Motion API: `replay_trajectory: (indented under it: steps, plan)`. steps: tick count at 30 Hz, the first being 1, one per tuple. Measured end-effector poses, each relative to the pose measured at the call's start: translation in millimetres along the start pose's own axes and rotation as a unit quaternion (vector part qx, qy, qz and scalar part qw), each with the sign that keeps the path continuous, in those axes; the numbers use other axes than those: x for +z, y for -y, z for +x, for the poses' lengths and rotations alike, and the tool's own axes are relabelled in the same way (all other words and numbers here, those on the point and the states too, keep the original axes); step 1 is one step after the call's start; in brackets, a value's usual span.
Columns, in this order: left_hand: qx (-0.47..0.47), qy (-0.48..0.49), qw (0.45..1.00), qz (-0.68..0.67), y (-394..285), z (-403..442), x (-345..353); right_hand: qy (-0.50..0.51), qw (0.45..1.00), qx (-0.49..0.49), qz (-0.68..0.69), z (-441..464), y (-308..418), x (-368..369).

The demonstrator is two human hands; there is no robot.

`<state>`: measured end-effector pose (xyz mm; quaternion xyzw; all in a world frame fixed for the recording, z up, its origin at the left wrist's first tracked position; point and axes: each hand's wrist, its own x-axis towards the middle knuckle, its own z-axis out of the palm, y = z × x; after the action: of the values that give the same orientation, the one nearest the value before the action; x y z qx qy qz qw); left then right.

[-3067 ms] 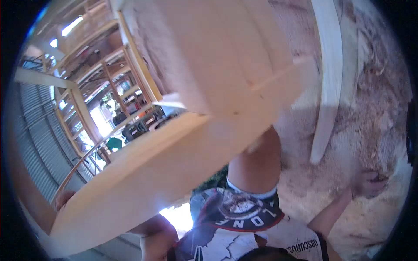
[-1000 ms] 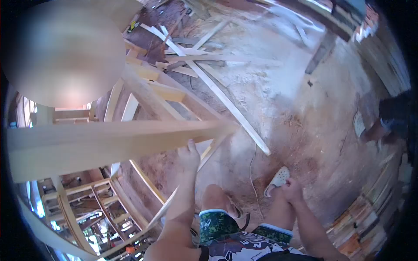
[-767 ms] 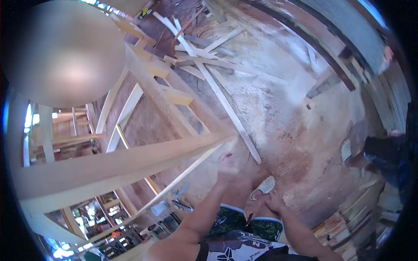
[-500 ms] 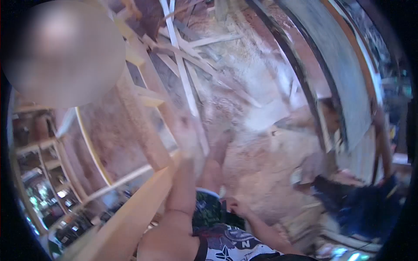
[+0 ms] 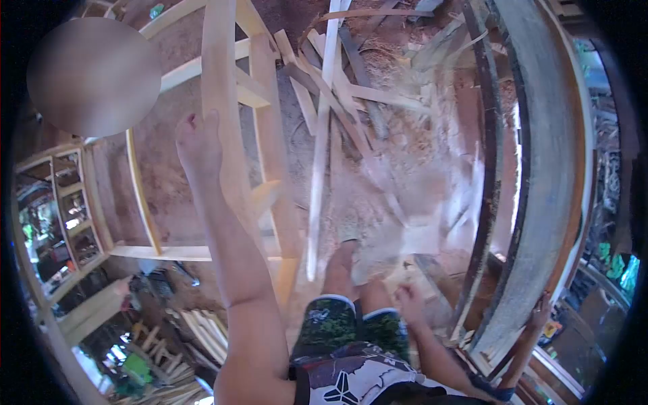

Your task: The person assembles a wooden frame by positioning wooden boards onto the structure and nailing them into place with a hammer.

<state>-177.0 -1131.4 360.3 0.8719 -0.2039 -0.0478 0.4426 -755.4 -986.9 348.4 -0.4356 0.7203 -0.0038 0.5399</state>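
Where the top edge cuts it off, one pale ladder-like timber frame (image 5: 221,67); lower end beside the person's left arm. Left hand (image 5: 200,145): at the frame's near rail, fingers partly bent, grip unclear. Right hand (image 5: 412,305): blurred above the thighs, finger opening and contents indeterminable. One blurred round patch (image 5: 94,76), hiding the upper-left background. Loose wooden strips (image 5: 322,128), crossed, right of the frame. One wide grey plank (image 5: 550,142), another person's hand (image 5: 541,310) at its edge.

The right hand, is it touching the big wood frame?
Apart. The head view plainly shows legs and floor between the right hand and the frame.
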Motion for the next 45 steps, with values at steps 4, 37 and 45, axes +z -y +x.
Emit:
replay_trajectory:
  steps: [4,37,45]
  plan:
    - [-0.003,0.118,0.993,0.028,-18,40,-18,0.031,0.992,-0.055,0.109,65,61,26]
    - [-0.198,0.050,0.938,0.280,-60,285,207,0.053,0.909,0.188,0.367,566,569,64]
    - [-0.170,-0.019,0.936,0.309,-65,283,200,0.121,0.823,0.263,0.488,572,578,55]
